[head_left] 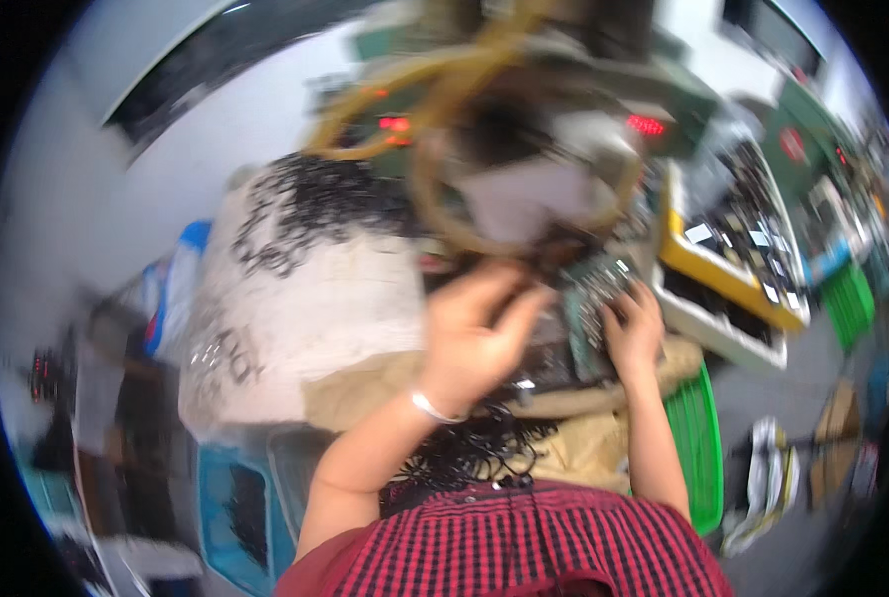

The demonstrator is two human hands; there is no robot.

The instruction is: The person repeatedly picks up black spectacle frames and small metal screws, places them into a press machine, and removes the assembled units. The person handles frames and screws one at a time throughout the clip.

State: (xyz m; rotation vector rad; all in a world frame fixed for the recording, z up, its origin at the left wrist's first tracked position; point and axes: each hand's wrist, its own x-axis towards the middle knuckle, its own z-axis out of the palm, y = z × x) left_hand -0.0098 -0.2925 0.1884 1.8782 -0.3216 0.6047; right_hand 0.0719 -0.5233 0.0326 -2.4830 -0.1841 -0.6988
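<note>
My left hand (pixel 479 338), with a silver bracelet (pixel 433 406) on its wrist, reaches toward the lower front of a green machine (pixel 664 85). Motion smears its fingertips; a gap shows between thumb and fingers, but whether anything is held is not visible. To its right, my right hand (pixel 636 330) has its fingers apart and its fingertips at a heap of small shiny metal parts (pixel 596 294) on a greenish tray. Blurred yellow tubing (pixel 430 189) curves across the machine above my left hand. Black rings (pixel 479 443) lie in a pile close to my body.
A white work surface (pixel 335 308) at left carries many black rings (pixel 315 204). Yellow and white boxes (pixel 723 269) of dark parts stand at right. A green basket (pixel 698 448) is below my right forearm; a blue bin (pixel 235 517) sits lower left.
</note>
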